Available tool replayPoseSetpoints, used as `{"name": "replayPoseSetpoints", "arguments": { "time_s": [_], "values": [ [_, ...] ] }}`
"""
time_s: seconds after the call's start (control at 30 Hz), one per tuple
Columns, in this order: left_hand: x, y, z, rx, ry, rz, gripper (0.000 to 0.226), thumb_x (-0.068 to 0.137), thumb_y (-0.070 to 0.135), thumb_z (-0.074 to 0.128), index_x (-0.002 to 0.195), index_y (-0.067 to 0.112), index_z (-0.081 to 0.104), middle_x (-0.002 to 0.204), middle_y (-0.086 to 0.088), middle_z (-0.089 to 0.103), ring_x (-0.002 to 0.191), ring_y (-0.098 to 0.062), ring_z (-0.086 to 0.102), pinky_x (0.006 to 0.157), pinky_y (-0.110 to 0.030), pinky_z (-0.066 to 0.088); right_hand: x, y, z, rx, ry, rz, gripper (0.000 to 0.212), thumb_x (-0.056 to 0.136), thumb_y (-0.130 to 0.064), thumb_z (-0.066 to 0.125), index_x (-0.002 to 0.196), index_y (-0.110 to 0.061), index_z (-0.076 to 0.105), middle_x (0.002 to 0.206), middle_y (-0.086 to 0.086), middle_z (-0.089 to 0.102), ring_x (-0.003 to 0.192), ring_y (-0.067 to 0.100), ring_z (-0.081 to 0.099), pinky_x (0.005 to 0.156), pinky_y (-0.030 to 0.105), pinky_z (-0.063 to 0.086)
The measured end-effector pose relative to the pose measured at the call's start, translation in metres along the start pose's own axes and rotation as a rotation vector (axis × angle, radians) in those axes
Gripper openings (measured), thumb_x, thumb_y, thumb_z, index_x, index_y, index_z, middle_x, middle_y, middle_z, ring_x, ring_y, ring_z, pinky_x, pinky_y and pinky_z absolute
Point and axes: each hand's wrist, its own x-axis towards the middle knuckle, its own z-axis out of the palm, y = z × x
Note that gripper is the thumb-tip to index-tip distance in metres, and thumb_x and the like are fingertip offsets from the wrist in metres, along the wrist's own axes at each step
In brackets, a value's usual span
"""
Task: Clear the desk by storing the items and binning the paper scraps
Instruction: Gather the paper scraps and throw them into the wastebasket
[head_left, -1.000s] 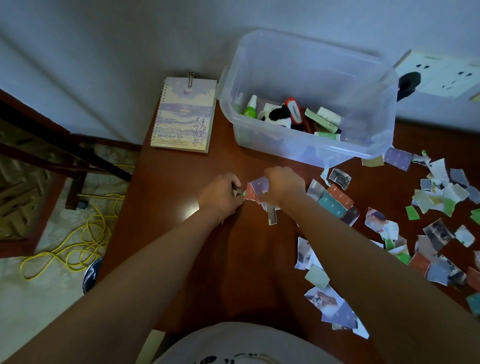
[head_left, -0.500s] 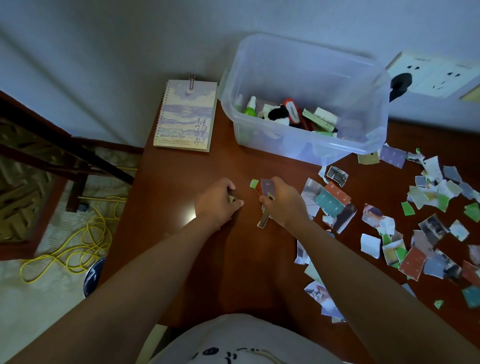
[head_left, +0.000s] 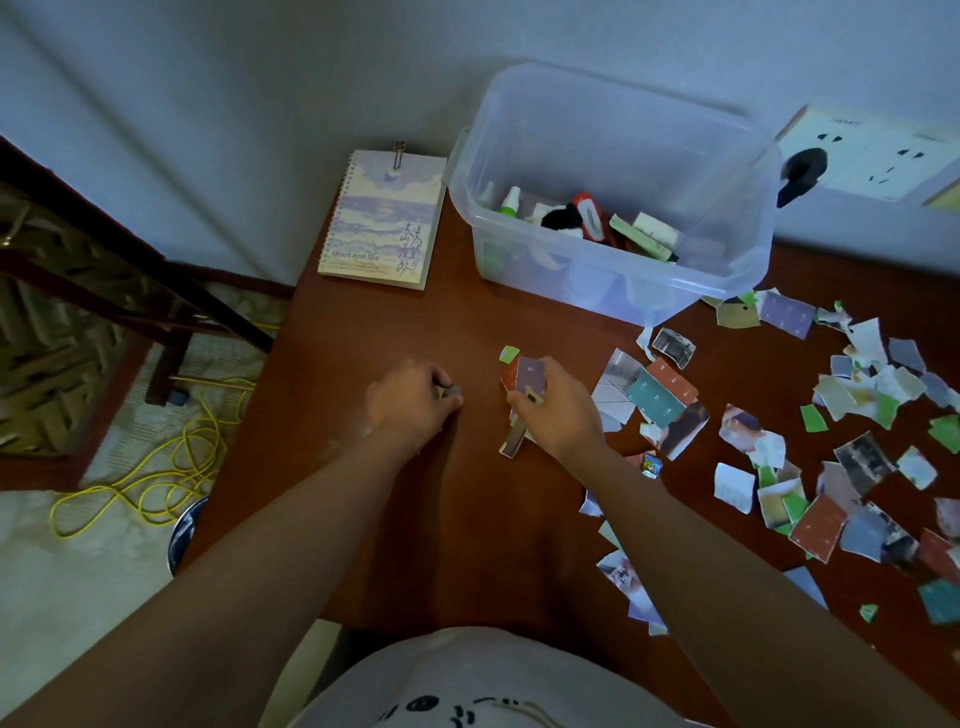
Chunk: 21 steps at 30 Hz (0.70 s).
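Gathering torn colourful paper scraps: right hand pinches bunch, left hand curls on tiny grey bit. Clear plastic box part-filled; purple spiral notebook and most scraps not yet cleared.

The left hand, pinching a scrap, has parted from the right hand and its scraps.

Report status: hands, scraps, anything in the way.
Left hand pinching a small scrap. Right hand gripping a bunch of scraps. Loose scraps cover the right of the desk. Nothing blocking; notebook not yet stored.
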Motion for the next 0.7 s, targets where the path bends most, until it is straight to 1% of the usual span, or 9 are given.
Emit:
{"name": "replayPoseSetpoints", "arguments": {
  "time_s": [0.13,0.2,0.27,0.33,0.4,0.47,0.57,0.63,0.7],
  "values": [
    [-0.004,0.002,-0.001,0.033,-0.055,-0.065,0.026,0.079,0.052,0.068,0.074,0.031,0.053,0.089,0.008,0.06,0.085,-0.014,0.061,0.084,-0.038,0.043,-0.005,-0.001,0.004,0.01,-0.013,-0.028,0.049,0.093,-0.039,0.061,0.136,-0.022,0.044,0.129,0.001,0.06,0.115,0.021,0.058,0.083,0.029,0.048],
    [-0.013,0.003,0.001,0.057,-0.063,-0.072,0.027,0.083,0.051,0.063,0.073,0.029,0.051,0.08,0.009,0.06,0.082,-0.015,0.06,0.085,-0.037,0.044,-0.009,-0.001,0.006,0.012,-0.025,-0.04,0.048,0.092,-0.038,0.061,0.134,-0.022,0.045,0.126,0.001,0.061,0.112,0.02,0.059,0.082,0.029,0.048],
    [-0.026,0.0,0.003,0.028,-0.072,-0.088,0.026,0.087,0.05,0.059,0.077,0.027,0.052,0.074,0.008,0.063,0.078,-0.015,0.063,0.083,-0.036,0.047,-0.014,-0.003,0.008,0.02,-0.042,-0.065,0.046,0.092,-0.037,0.062,0.132,-0.021,0.046,0.123,0.002,0.062,0.11,0.02,0.059,0.083,0.031,0.05],
    [-0.037,-0.005,0.001,-0.037,-0.088,-0.105,0.024,0.089,0.047,0.057,0.079,0.026,0.052,0.074,0.004,0.065,0.073,-0.016,0.064,0.072,-0.034,0.052,-0.019,-0.007,0.011,0.032,-0.05,-0.09,0.042,0.092,-0.036,0.063,0.128,-0.02,0.048,0.119,0.002,0.062,0.105,0.017,0.059,0.08,0.028,0.049],
    [-0.044,-0.014,-0.005,-0.149,-0.085,-0.129,0.022,0.09,0.041,0.058,0.08,0.024,0.051,0.072,0.001,0.065,0.067,-0.016,0.064,0.06,-0.032,0.05,-0.024,-0.016,0.015,0.043,-0.052,-0.109,0.04,0.092,-0.034,0.063,0.126,-0.018,0.049,0.118,0.002,0.062,0.103,0.016,0.059,0.077,0.027,0.045],
    [-0.052,-0.025,-0.013,-0.268,-0.052,-0.156,0.021,0.09,0.037,0.057,0.078,0.021,0.049,0.068,0.002,0.059,0.063,-0.017,0.06,0.056,-0.03,0.045,-0.03,-0.028,0.022,0.047,-0.061,-0.122,0.038,0.091,-0.034,0.063,0.124,-0.019,0.05,0.118,0.001,0.062,0.105,0.017,0.059,0.077,0.028,0.046],
    [-0.065,-0.049,-0.03,-0.364,0.026,-0.205,0.021,0.09,0.035,0.054,0.076,0.021,0.046,0.068,0.002,0.056,0.065,-0.018,0.056,0.059,-0.03,0.041,-0.042,-0.051,0.038,0.025,-0.069,-0.164,0.031,0.09,-0.033,0.064,0.116,-0.02,0.053,0.108,-0.001,0.064,0.094,0.015,0.059,0.077,0.033,0.05],
    [-0.078,-0.069,-0.042,-0.398,0.07,-0.247,0.023,0.091,0.036,0.053,0.074,0.022,0.045,0.065,0.004,0.056,0.061,-0.014,0.056,0.057,-0.028,0.039,-0.052,-0.07,0.05,0.006,-0.081,-0.195,0.028,0.089,-0.033,0.065,0.111,-0.019,0.054,0.102,-0.001,0.064,0.089,0.016,0.06,0.077,0.036,0.052],
    [-0.093,-0.092,-0.056,-0.433,0.114,-0.294,0.024,0.092,0.036,0.054,0.073,0.022,0.045,0.062,0.005,0.056,0.055,-0.009,0.053,0.052,-0.026,0.035,-0.064,-0.093,0.065,-0.008,-0.102,-0.232,0.026,0.09,-0.032,0.065,0.109,-0.018,0.055,0.101,-0.001,0.063,0.088,0.016,0.06,0.079,0.039,0.053]
  ]
}}
